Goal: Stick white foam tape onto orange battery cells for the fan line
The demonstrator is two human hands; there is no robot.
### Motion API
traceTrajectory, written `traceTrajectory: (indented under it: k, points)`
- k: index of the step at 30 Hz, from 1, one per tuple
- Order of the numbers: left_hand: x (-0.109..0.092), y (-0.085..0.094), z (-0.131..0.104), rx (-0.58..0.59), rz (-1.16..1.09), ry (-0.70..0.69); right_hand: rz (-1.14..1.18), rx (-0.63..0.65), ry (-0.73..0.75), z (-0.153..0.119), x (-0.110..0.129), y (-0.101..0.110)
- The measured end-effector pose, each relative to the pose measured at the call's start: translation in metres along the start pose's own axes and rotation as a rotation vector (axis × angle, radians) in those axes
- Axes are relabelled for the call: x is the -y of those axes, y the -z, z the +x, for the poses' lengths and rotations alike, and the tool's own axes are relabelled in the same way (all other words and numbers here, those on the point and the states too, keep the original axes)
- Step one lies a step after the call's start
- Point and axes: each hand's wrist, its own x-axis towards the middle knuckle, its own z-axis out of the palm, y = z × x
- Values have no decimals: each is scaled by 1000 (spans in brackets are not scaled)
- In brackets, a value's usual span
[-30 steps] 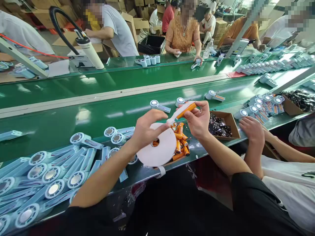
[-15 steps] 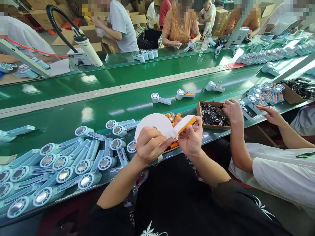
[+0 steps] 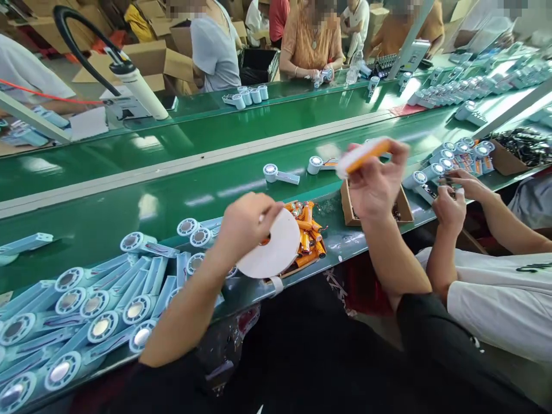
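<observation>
My right hand (image 3: 374, 187) is raised over the belt, slightly smeared by motion. Its fingers pinch an orange battery (image 3: 370, 155) with a white strip along one side. My left hand (image 3: 246, 223) is closed over a white disc (image 3: 276, 253), like the side of a roll, with a hole at its centre. A small white bit shows at the fingers; I cannot make out what they hold. Beside the disc, several orange batteries (image 3: 307, 230) with wires lie in a low box, partly covered by the disc.
Light-blue fan housings (image 3: 103, 302) lie crowded at left. More housings (image 3: 282, 177) stand on the green belt (image 3: 185, 178). A cardboard box (image 3: 405, 210) of dark parts is behind my right forearm. At right, a co-worker's hands (image 3: 451, 201) handle a small part. Several people work across the belt.
My right hand has moved up and right with the battery, away from my left hand. My left hand has shifted left and up, onto the disc. More orange batteries are uncovered.
</observation>
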Motion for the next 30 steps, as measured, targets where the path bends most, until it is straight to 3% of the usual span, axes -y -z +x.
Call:
traceTrajectory:
  k: [3, 5, 7, 10, 13, 17, 25, 30]
  points:
    - [62, -29, 66, 334, 138, 129, -107, 174, -88, 58, -66, -10]
    - [100, -64, 104, 508, 188, 60, -246, 278, -172, 80, -108, -20]
    - [127, -100, 129, 593, 198, -42, -394, 368, -222, 89, -139, -27]
    - [151, -141, 141, 633, 177, -115, -513, 459, -219, 93, -164, -31]
    - [160, -163, 139, 655, 167, -133, -537, 515, -211, 96, -175, -31]
    - [161, -176, 140, 667, 167, -77, -541, 595, -235, 99, -184, -30]
    - [161, -180, 169, 722, 169, 139, -684, 682, -190, 93, -182, -30]
    - [158, -184, 176, 677, 171, 240, -1072, 836, -34, 90, -181, -32]
